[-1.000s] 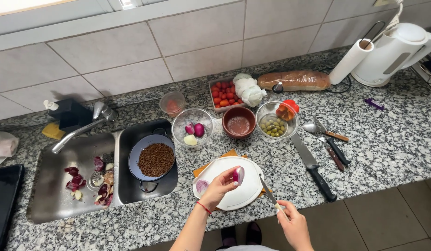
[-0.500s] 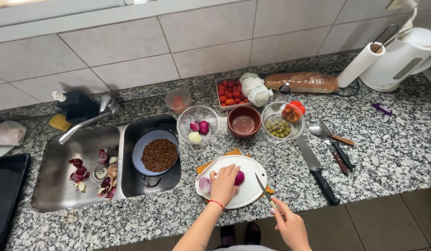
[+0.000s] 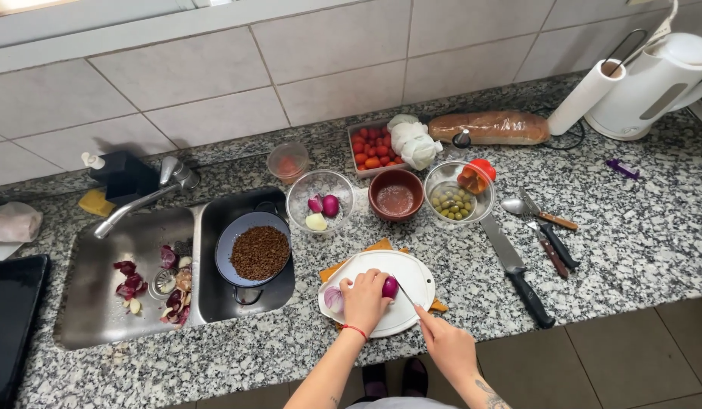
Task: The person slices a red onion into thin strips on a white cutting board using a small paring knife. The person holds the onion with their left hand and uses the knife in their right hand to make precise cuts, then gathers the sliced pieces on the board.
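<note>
A round white cutting board lies on the granite counter over an orange mat. My left hand holds a purple onion piece down on the board. Another onion half lies at the board's left edge. My right hand grips a small knife, its blade pointing at the onion.
Behind the board stand a glass bowl with onion pieces, a brown bowl and a glass bowl of green olives. A large black-handled knife lies to the right. The sink holds onion skins and a pan of brown grains.
My right hand has brought the knife up to the onion on the board. My left hand has stayed on the onion. The view has shifted slightly.
</note>
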